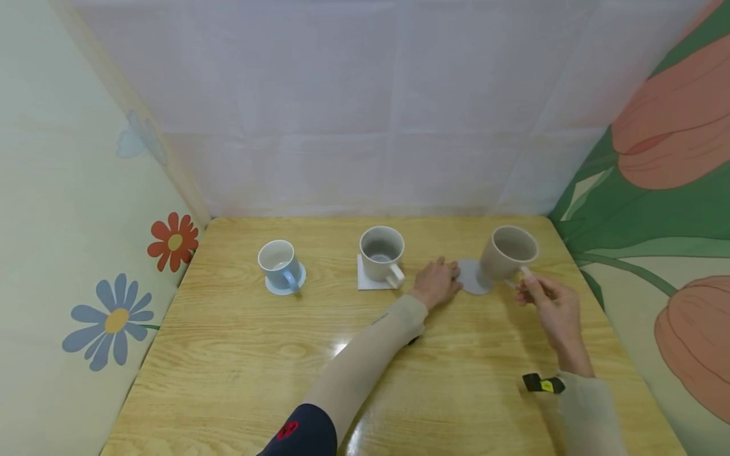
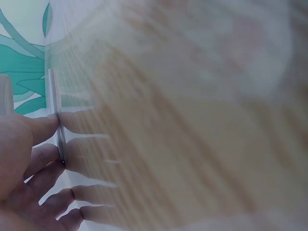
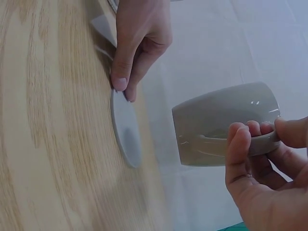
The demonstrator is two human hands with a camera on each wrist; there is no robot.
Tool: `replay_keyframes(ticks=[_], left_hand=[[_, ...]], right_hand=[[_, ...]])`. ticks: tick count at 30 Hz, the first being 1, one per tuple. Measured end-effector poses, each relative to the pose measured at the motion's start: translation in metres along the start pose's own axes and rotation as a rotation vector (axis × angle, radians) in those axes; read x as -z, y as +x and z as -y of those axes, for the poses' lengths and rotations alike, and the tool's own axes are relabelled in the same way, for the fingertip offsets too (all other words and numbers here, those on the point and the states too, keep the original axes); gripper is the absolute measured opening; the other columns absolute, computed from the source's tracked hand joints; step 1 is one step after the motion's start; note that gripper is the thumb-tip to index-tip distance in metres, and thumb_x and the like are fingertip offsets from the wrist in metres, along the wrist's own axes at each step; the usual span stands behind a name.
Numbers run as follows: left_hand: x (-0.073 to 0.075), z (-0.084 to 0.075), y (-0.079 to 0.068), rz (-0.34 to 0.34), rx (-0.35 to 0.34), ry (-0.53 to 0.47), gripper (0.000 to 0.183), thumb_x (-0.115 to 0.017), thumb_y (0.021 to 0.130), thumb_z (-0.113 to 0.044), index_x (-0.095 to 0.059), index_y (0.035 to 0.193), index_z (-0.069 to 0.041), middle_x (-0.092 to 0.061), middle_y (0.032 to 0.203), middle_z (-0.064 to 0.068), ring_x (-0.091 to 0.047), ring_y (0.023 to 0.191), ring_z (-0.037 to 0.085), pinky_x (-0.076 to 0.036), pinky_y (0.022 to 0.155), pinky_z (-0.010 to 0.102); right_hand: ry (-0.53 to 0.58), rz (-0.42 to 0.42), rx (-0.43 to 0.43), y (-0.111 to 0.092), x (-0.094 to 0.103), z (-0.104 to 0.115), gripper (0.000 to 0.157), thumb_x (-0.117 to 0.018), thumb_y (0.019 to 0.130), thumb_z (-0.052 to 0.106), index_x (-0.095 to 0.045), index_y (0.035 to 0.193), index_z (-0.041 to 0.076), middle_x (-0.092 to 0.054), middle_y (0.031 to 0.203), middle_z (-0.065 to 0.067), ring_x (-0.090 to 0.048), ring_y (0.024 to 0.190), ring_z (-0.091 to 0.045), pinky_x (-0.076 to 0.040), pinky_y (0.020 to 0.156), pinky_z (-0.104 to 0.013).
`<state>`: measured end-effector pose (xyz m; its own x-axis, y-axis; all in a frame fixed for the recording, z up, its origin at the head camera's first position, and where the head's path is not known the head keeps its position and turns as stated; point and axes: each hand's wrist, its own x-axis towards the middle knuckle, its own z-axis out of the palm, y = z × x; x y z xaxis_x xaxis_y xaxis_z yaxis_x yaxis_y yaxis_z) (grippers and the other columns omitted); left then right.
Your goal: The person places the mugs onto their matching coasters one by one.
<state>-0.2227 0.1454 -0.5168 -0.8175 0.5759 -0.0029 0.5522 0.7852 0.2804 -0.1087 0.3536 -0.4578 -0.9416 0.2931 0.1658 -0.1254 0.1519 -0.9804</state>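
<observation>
A round grey coaster [image 1: 475, 277] lies on the wooden table. My left hand [image 1: 437, 282] holds its left edge; in the right wrist view the thumb and fingertips pinch that rim, and in the left wrist view the coaster [image 2: 56, 115] shows edge-on at the fingertips. By its handle, my right hand [image 1: 550, 310] grips a grey-beige mug [image 1: 502, 259]. In the right wrist view the mug [image 3: 226, 122] hangs off the table, its base apart from the coaster [image 3: 126, 127], with fingers curled through the handle.
Left of my left hand, a white-grey mug [image 1: 373, 263] stands on a square white coaster [image 1: 363, 278]. Farther left, a light blue cup [image 1: 279, 272] sits on a round pale blue coaster [image 1: 274, 288]. White cloth [image 1: 342, 126] hangs behind the table; flowered panels flank both sides.
</observation>
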Motion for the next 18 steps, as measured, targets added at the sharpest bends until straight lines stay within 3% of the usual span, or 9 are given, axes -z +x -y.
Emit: replay_keyframes(ticks=[4,11,18], left_hand=[[-0.002,0.000,0.002,0.005,0.000,0.007,0.035,-0.064,0.108,-0.044,-0.071,0.136,-0.025,-0.063,0.152,-0.009,-0.064,0.120,0.014,-0.059,0.090,0.023],[-0.004,0.001,0.004,0.021,0.017,0.000,0.041,-0.063,0.108,-0.045,-0.068,0.143,-0.026,-0.062,0.152,-0.008,-0.064,0.119,0.015,-0.061,0.087,0.024],[-0.004,0.002,0.004,0.013,0.013,0.000,0.037,-0.064,0.107,-0.046,-0.070,0.138,-0.026,-0.063,0.150,-0.009,-0.065,0.117,0.014,-0.060,0.085,0.022]], right_hand=[[0.002,-0.004,-0.015,-0.001,-0.002,-0.002,0.026,-0.065,0.107,0.009,-0.072,0.099,-0.014,-0.077,0.081,0.006,-0.072,0.067,-0.004,-0.061,0.065,-0.015],[0.008,-0.014,-0.025,0.000,-0.004,-0.006,0.027,-0.066,0.106,0.009,-0.072,0.100,-0.016,-0.078,0.081,0.005,-0.073,0.067,-0.005,-0.061,0.065,-0.015],[-0.002,0.002,-0.034,0.002,-0.005,-0.012,0.032,-0.065,0.107,0.011,-0.068,0.106,-0.021,-0.077,0.082,0.004,-0.072,0.069,-0.006,-0.062,0.067,-0.016]])
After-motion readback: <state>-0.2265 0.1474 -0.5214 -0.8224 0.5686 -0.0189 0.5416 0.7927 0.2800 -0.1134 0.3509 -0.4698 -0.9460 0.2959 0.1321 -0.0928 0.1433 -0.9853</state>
